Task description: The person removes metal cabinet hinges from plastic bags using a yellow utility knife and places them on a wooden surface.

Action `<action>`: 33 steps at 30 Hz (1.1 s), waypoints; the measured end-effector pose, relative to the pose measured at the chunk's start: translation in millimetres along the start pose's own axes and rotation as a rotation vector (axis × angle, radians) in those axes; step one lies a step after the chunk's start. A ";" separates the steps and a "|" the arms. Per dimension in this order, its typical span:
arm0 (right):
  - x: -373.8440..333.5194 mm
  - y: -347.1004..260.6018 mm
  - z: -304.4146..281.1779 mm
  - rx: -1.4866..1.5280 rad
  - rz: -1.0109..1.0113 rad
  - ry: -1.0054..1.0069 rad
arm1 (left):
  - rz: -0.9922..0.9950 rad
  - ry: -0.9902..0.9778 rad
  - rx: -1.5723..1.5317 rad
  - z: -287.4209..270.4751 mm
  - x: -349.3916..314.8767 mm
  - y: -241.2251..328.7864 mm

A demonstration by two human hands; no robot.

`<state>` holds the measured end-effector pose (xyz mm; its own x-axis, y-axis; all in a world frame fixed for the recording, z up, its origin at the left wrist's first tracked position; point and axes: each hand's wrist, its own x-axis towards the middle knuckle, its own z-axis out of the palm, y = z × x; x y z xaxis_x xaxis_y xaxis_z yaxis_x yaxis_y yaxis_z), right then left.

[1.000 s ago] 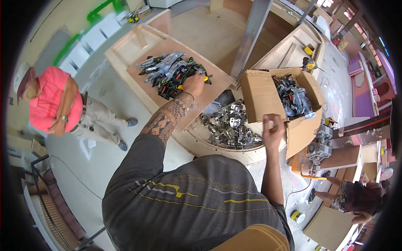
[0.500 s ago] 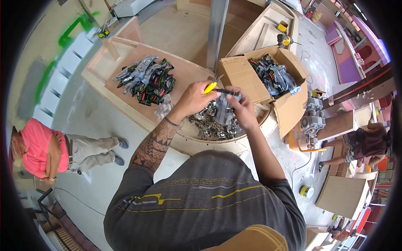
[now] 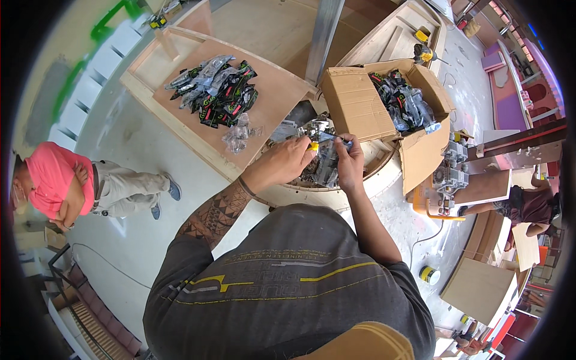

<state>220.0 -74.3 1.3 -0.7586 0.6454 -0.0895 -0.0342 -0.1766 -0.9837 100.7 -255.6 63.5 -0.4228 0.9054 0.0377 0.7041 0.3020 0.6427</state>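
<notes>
My left hand (image 3: 287, 161) is closed round a small yellow-handled tool (image 3: 314, 146); my fingers hide most of it, so its exact kind does not show. Close beside it, my right hand (image 3: 350, 163) pinches the top edge of a clear plastic bag (image 3: 329, 157). The bag hangs over a heap of shiny metal parts (image 3: 309, 175) in the curved end of a wooden frame. My hands and the bag partly cover that heap. Left of it, crumpled clear plastic (image 3: 238, 133) lies by a pile of black and clear packets (image 3: 215, 90).
An opened cardboard box (image 3: 357, 102) holding more packets stands to the right. Under the left pile lies a brown board (image 3: 171, 102). A metal post (image 3: 324, 42) rises behind. A person in a pink shirt (image 3: 57, 180) stands at the left, and a drill (image 3: 424, 54) lies far right.
Both hands have moved slightly down, with the right hand still on the bag. The yellow tool now shows less between my fingers. The head view has shifted a little.
</notes>
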 end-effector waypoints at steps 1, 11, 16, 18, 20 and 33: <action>-1.2 -2.1 -0.3 -0.075 -0.043 0.006 | 0.000 -0.003 0.000 0.4 1.5 2.6; -12.3 -28.8 -1.8 -0.467 -0.351 0.117 | 0.023 -0.014 0.182 6.9 16.3 17.1; -17.4 -44.9 -9.7 -0.683 -0.601 0.081 | 0.017 0.000 0.184 20.5 28.3 14.2; -21.1 -44.7 -15.8 -0.691 -0.625 0.066 | 0.009 -0.014 0.182 24.9 35.7 11.9; -24.8 -46.7 -22.5 -0.697 -0.648 0.046 | 0.030 0.001 0.166 28.7 37.7 13.0; -57.4 -53.9 -40.0 -0.378 -0.569 0.342 | -0.061 -0.033 0.316 17.5 39.1 -54.0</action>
<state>291.5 -72.1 53.2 -0.4450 0.7659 0.4641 -0.0874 0.4786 -0.8737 56.2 -231.3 16.9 -0.4548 0.8903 -0.0221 0.8223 0.4293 0.3735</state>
